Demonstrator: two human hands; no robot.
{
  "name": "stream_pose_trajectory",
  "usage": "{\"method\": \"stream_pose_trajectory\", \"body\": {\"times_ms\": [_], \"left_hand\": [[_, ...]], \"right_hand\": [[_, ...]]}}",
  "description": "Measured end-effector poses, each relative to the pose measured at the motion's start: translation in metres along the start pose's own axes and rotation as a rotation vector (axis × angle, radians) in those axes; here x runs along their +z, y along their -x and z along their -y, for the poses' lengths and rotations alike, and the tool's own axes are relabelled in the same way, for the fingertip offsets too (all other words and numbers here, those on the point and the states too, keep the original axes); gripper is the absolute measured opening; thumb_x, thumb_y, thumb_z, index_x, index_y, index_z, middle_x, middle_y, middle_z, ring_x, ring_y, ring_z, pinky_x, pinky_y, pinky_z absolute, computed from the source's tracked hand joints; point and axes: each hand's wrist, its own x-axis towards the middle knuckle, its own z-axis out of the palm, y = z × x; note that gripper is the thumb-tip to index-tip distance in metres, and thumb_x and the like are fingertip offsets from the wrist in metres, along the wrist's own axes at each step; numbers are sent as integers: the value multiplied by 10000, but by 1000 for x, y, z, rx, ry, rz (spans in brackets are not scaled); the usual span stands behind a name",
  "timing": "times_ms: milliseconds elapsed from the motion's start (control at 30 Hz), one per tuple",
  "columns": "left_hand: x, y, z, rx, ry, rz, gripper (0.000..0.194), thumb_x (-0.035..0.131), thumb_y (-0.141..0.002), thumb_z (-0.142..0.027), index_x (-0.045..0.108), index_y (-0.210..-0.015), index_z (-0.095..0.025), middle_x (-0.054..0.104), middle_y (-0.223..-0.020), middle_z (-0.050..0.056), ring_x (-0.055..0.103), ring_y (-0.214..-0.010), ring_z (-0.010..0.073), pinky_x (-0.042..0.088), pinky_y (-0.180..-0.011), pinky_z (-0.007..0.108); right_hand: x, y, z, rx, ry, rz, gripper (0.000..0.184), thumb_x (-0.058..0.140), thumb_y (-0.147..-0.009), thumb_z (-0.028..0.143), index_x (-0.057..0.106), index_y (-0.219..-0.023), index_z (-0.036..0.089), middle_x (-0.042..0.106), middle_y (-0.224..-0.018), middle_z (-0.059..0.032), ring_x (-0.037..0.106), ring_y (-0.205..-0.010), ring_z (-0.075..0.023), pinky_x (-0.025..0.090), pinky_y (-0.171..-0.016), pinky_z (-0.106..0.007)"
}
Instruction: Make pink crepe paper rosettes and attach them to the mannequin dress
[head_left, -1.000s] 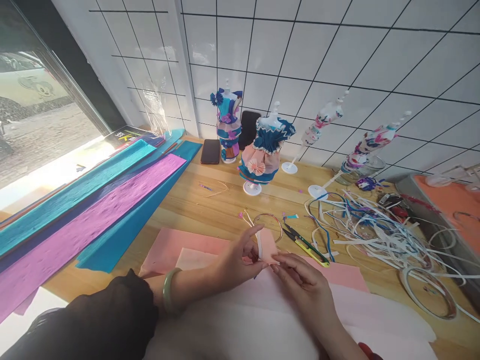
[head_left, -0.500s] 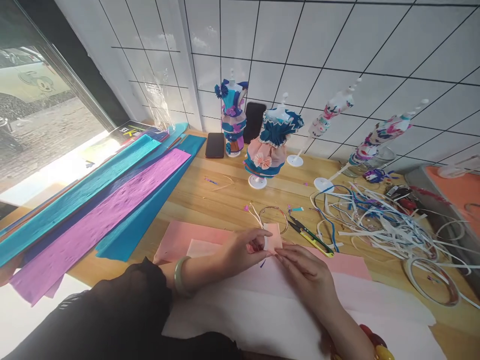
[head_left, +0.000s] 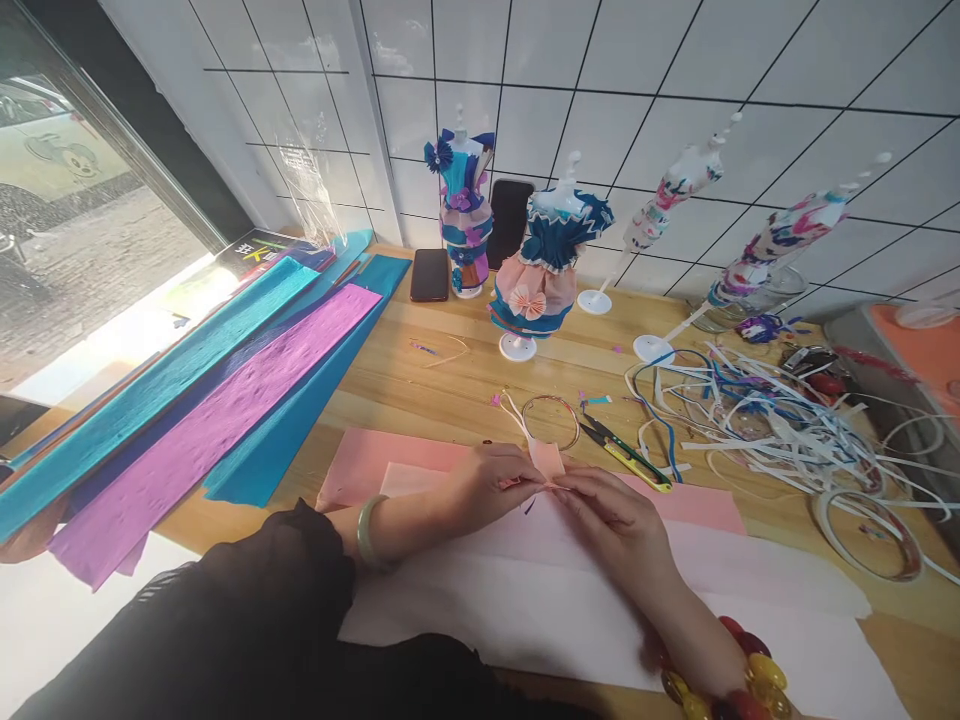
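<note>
A small piece of pink crepe paper (head_left: 547, 459) stands up between my hands, its lower edge pinched at the fingertips. My left hand (head_left: 491, 487), with a pale green bangle at the wrist, is closed on the paper's left side. From the other side my right hand (head_left: 619, 515) grips the same lower edge between thumb and fingers. Just beyond the paper lies a thin ring of wire (head_left: 551, 422) with pale strips beside it. Thread snips with yellow and black handles (head_left: 626, 453) rest to the right. Below my hands spreads a large pale pink sheet (head_left: 510, 610).
Long crepe paper strips in teal, purple (head_left: 225, 430) and blue cover the left side. Dressed miniature mannequins (head_left: 532, 270) stand along the tiled wall, near two phones (head_left: 430, 275). At right lies a tangled heap of white and blue strips (head_left: 757, 420), beside a roll of tape (head_left: 870, 535).
My left fingers, raised and spread beside the pink paper earlier, have come down and closed on its lower edge. My right hand keeps its pinch. The camera view has shifted slightly.
</note>
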Motion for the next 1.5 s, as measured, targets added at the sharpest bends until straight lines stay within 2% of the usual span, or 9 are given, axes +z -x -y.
{"method": "stream_pose_trajectory", "body": {"times_ms": [167,267,467,733,1033,1233,1500], "left_hand": [[2,-1,2,-2,-4,-3,192,545,-805,-280,677,-738,-158,654,-688,57,564,-664,119,422,-644,235],[3,-2,4,-100,39,17,193,571,-785,-310,677,-756,-152,644,-673,52,543,-631,110,413,-609,226],[6,-3,7,-254,302,85,263,604,-751,-351,680,-829,-112,667,-734,65,560,-623,98,413,-569,197],[4,-6,3,-256,338,82,238,624,-733,-343,701,-796,-127,680,-753,56,582,-673,107,426,-604,195],[4,-6,2,-237,329,74,243,616,-738,-352,696,-795,-129,672,-744,50,572,-658,101,439,-616,203],[3,-4,3,-221,366,43,218,622,-741,-333,689,-772,-128,676,-748,54,587,-679,110,443,-617,207],[2,-6,0,-281,458,-2,158,677,-690,-272,682,-720,-118,667,-721,43,591,-671,101,453,-623,201]], "right_hand": [[1,-1,0,1,-17,21,181,535,-830,259,692,-919,249,691,-874,-47,620,-896,-197,508,-789,-334],[0,-2,0,8,-37,18,182,531,-833,249,696,-908,255,691,-858,-44,622,-868,-191,507,-770,-326],[0,-2,0,25,-81,-18,171,548,-820,247,699,-901,261,690,-855,-39,625,-848,-185,506,-749,-319],[0,2,-5,135,-120,-64,119,616,-764,282,700,-836,238,706,-847,-32,633,-826,-186,498,-779,-347],[-1,1,4,271,-149,-80,123,646,-731,337,703,-817,270,709,-850,-26,645,-796,-191,525,-711,-321],[1,-1,7,385,-289,-98,172,687,-681,374,695,-763,223,712,-790,-38,647,-732,-183,529,-662,-306],[2,-2,10,435,-359,-115,138,709,-661,315,696,-735,199,707,-769,-36,634,-712,-163,512,-657,-288]]}}
